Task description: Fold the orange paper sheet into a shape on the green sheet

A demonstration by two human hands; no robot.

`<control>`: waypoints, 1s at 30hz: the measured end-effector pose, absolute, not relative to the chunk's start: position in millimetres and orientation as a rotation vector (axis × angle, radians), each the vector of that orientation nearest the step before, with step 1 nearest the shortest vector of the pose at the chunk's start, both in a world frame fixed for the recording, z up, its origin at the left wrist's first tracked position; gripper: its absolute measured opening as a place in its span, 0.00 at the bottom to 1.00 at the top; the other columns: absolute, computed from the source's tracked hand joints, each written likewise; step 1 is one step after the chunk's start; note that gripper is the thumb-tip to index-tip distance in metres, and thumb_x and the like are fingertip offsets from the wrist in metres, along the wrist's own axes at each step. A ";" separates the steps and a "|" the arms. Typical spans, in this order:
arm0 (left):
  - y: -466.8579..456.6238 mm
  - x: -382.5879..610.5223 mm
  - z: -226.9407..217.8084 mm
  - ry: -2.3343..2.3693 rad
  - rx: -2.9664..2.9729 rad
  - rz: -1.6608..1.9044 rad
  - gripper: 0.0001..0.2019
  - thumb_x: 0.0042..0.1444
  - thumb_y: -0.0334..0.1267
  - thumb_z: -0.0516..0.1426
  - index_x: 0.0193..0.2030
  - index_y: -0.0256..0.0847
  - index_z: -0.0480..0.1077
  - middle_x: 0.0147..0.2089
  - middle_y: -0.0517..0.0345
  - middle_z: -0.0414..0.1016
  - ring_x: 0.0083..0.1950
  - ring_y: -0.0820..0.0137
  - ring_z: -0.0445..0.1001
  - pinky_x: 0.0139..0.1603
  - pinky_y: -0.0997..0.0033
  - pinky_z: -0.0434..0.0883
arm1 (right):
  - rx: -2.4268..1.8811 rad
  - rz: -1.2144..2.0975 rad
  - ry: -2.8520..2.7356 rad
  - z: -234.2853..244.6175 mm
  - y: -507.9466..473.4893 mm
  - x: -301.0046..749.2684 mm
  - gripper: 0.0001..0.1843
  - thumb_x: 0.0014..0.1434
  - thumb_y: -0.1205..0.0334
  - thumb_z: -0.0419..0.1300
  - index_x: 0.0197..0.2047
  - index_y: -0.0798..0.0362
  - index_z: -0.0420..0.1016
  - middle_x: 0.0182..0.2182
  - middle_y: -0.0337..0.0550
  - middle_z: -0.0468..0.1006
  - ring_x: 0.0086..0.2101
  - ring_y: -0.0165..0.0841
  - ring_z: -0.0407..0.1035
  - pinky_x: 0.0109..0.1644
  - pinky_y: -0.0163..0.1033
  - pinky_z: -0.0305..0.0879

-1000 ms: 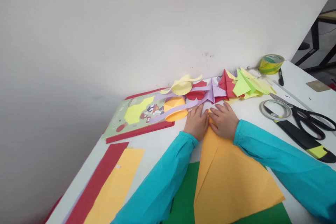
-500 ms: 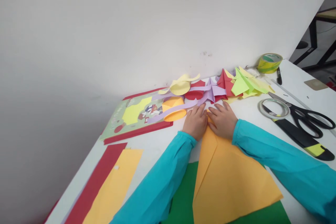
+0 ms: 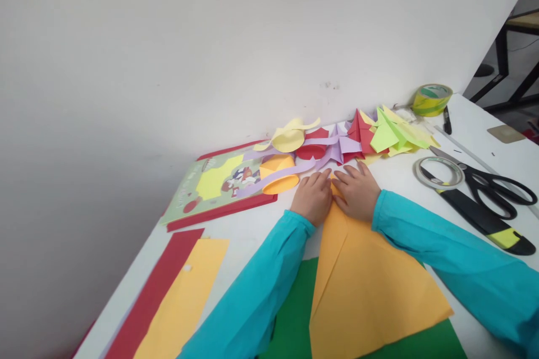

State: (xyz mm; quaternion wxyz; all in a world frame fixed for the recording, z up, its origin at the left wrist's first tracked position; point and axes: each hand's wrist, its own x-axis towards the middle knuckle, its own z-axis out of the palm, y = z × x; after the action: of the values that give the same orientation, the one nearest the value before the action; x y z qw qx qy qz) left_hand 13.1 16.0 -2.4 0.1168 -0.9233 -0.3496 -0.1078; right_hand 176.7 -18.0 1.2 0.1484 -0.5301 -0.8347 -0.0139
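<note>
A sheet of orange paper (image 3: 374, 286), with a flap folded along its left side, narrows to a tip at the far end. At that tip, my left hand (image 3: 312, 197) is closed on the left edge, fingers pressed together. My right hand (image 3: 357, 193) grips the same tip from the right, its thumb side meeting my left hand and its fingertips pointing away from me. The very tip of the paper is partly hidden under the fingers. Beneath the near part of the orange paper lies a green sheet (image 3: 295, 314).
To the left lie a red strip (image 3: 158, 291) and a yellow-orange strip (image 3: 189, 297). Behind are a picture pad (image 3: 189, 182), paper rings with streamers (image 3: 280, 171) and folded paper shapes (image 3: 357, 132). Scissors (image 3: 490, 182), a utility knife (image 3: 475, 216) and tape rolls (image 3: 432, 101) sit right.
</note>
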 end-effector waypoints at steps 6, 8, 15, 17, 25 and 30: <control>11.3 11.5 -2.0 -1.018 -2.704 -0.280 0.15 0.60 0.30 0.49 0.52 0.33 0.69 0.60 0.40 0.68 0.54 0.55 0.68 0.48 0.53 0.68 | -1.524 -0.040 -2.406 2.5 -18.5 177.0 0.24 0.63 0.54 0.53 0.57 0.57 0.71 0.58 0.54 0.70 0.58 0.52 0.58 0.64 0.64 0.42; 9.9 11.2 -1.7 -1.019 -2.700 -0.262 0.15 0.60 0.31 0.49 0.52 0.32 0.69 0.60 0.40 0.68 0.54 0.55 0.68 0.47 0.53 0.68 | -1.529 -0.034 -2.407 3.0 -18.8 177.0 0.24 0.63 0.54 0.52 0.57 0.58 0.70 0.58 0.54 0.69 0.58 0.52 0.58 0.63 0.65 0.42; 5.5 11.2 -2.3 -1.039 -2.703 -0.296 0.15 0.60 0.30 0.49 0.51 0.36 0.69 0.58 0.41 0.69 0.54 0.56 0.68 0.47 0.55 0.68 | -1.536 -0.034 -2.417 2.8 -18.7 177.0 0.24 0.63 0.54 0.52 0.58 0.56 0.70 0.59 0.54 0.68 0.59 0.52 0.57 0.64 0.64 0.41; 3.6 10.4 -2.3 -1.039 -2.709 -0.300 0.14 0.61 0.30 0.48 0.51 0.35 0.69 0.58 0.41 0.69 0.53 0.57 0.68 0.46 0.55 0.68 | -1.540 -0.034 -2.419 3.0 -18.7 177.0 0.24 0.63 0.54 0.52 0.58 0.56 0.70 0.59 0.53 0.68 0.59 0.52 0.57 0.64 0.64 0.41; 0.6 8.1 -0.8 -1.024 -2.704 -0.286 0.13 0.61 0.31 0.48 0.49 0.34 0.69 0.57 0.41 0.70 0.53 0.57 0.68 0.45 0.56 0.68 | -1.551 -0.016 -2.418 3.7 -19.0 177.0 0.24 0.64 0.54 0.50 0.58 0.57 0.69 0.60 0.52 0.68 0.59 0.53 0.56 0.63 0.65 0.42; -4.9 4.9 -1.5 -1.024 -2.712 -0.318 0.13 0.63 0.30 0.45 0.48 0.35 0.69 0.53 0.43 0.72 0.50 0.58 0.69 0.45 0.56 0.68 | -1.541 -0.014 -2.423 4.3 -19.3 177.1 0.23 0.63 0.55 0.51 0.57 0.57 0.70 0.60 0.53 0.68 0.59 0.53 0.57 0.63 0.65 0.43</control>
State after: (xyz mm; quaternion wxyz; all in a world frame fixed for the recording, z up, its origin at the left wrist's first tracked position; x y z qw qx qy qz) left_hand 4.9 -4.9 -1.5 0.1124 -0.9240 -0.3490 -0.1083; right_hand 177.1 -19.3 4.3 0.1347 -0.5319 -0.8360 -0.0048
